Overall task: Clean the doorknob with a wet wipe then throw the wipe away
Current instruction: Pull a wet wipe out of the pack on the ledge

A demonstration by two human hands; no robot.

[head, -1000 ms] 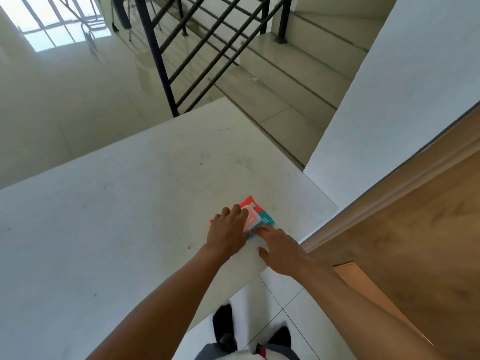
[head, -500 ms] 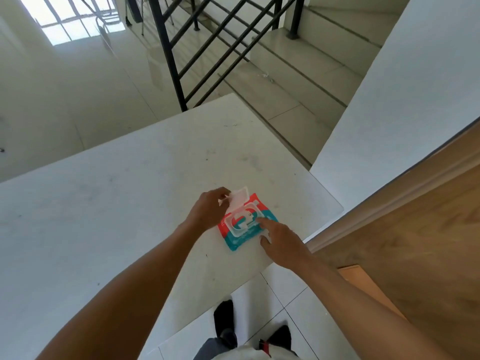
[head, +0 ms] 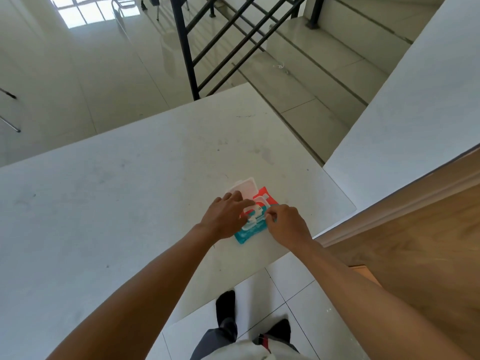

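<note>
Both hands are set on a wet wipe pack (head: pixel 250 228). Left hand (head: pixel 225 219) is laid flat, fingers spread, pressing the pack's left side; nothing is clasped. Right hand (head: pixel 287 227) is curled, thumb and forefinger pinched at the dispensing slot; whether a wipe is caught between them cannot be made out.

Under the grip, a broad white ledge (head: pixel 117 203) is seen: flat, matte, scuffed with grey marks, its near edge cut off.
Right of the grip, a wooden door (head: pixel 415 242) is noted, pale grain, smooth; the doorknob is not in view.
Beyond the grip, black metal railing (head: pixel 207 48) and glossy tiled stairs (head: pixel 311 74) are recorded.
Pack: soft crinkled film, red above, teal below, partly hidden by both hands.
Rigid white lid (head: pixel 244 188), rounded rectangle, is flipped open just beyond the left fingers.
</note>
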